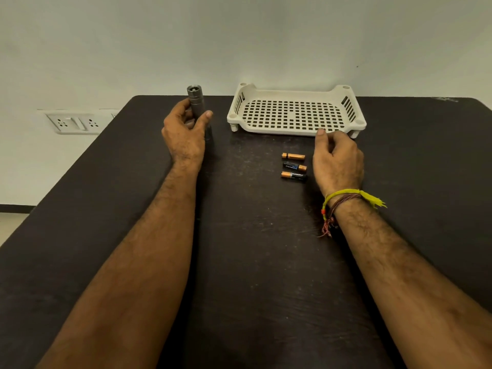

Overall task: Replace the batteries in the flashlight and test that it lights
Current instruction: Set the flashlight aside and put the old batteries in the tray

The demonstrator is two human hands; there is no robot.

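Observation:
A grey metal flashlight (196,101) stands upright at the back left of the dark table (253,262). My left hand (183,131) grips its body, fingers and thumb curled round it. Three small batteries lie side by side in the middle: an all-copper one (293,156), a black and copper one (294,166), and another black and copper one (294,175) nearest me. My right hand (336,161) hovers just right of the batteries with fingers loosely curled and nothing in it. Its fingertip is near the front rim of the tray.
A cream perforated plastic tray (295,130) with nothing in it stands at the back of the table against the wall. A wall socket panel (72,123) is off the table's left edge. Thread bracelets (343,201) circle my right wrist.

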